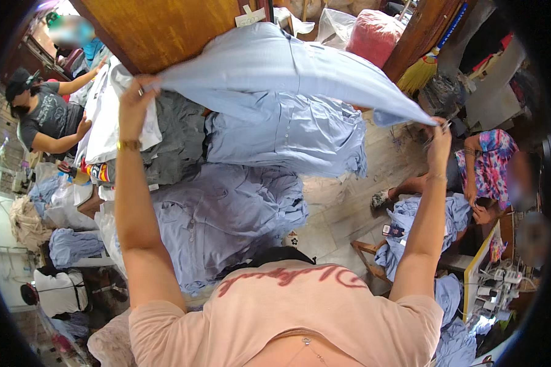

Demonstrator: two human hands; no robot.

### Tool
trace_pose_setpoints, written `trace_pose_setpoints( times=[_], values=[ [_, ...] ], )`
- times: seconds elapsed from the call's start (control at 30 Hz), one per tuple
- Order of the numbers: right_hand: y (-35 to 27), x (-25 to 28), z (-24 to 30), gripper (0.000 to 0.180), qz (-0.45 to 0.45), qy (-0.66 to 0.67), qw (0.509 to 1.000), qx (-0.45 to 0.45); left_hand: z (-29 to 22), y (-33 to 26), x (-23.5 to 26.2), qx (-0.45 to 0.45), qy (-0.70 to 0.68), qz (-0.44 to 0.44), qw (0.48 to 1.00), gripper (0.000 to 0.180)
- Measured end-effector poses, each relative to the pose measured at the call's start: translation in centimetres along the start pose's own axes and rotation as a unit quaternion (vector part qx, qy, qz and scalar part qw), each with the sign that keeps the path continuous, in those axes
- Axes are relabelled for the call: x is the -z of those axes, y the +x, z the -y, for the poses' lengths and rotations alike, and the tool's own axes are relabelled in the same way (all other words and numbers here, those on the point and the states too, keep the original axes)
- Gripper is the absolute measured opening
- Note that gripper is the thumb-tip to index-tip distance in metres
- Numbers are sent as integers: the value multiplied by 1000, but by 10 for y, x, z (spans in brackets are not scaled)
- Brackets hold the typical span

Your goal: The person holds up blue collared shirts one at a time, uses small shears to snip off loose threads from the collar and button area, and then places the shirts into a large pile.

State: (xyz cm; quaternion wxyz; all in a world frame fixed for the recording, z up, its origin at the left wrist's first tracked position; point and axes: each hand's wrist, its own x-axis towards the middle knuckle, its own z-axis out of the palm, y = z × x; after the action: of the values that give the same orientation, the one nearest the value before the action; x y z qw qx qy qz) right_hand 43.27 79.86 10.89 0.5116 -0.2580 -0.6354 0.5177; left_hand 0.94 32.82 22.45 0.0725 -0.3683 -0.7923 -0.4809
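Left hand and right hand, as I see them on my feed, are raised wide apart, fingers closed on opposite ends of a light blue shirt. It stretches between them, its left part blurred, above a blue pile. Beside that I can make out grey clothes; a broom stands near the shirt's right side.

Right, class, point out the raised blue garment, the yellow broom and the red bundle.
Raised blue garment [275, 64], head view: middle of the stretched cloth.
Yellow broom [417, 74], head view: on the bristles.
Red bundle [375, 38], head view: middle of its side.
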Motion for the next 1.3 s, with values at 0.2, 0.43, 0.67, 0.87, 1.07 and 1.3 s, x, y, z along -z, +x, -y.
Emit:
trace_pose_setpoints(
  times=[0.2, 0.43, 0.67, 0.87, 1.07, 1.3],
  values=[
    [-55, -8, -216, 14, 87, -362, 926, -59, 109, -82, -103, -24, 148, 172, 974, 14],
    [-133, -62, -331, 34, 227, -453, 838, -200, 108, -112, -181, 111, 532, 223, 809, 24],
    [-93, -180, -333, 44, 186, -319, 915, -161, 104, -52, -275, -133, 415, 276, 857, 55],
    [-46, -232, -346, 45, 299, -282, 900, -144, 175, -16, -276, 162, 322, 334, 871, 70],
    [-61, -226, -326, 41, 216, -233, 937, -143, 173, -35, -284, 115, 417, 259, 863, 69],
    [-141, -185, -215, 24, 149, -52, 922, -354, 102, -141, -245, 83, 351, 293, 885, 55]
  ],
)
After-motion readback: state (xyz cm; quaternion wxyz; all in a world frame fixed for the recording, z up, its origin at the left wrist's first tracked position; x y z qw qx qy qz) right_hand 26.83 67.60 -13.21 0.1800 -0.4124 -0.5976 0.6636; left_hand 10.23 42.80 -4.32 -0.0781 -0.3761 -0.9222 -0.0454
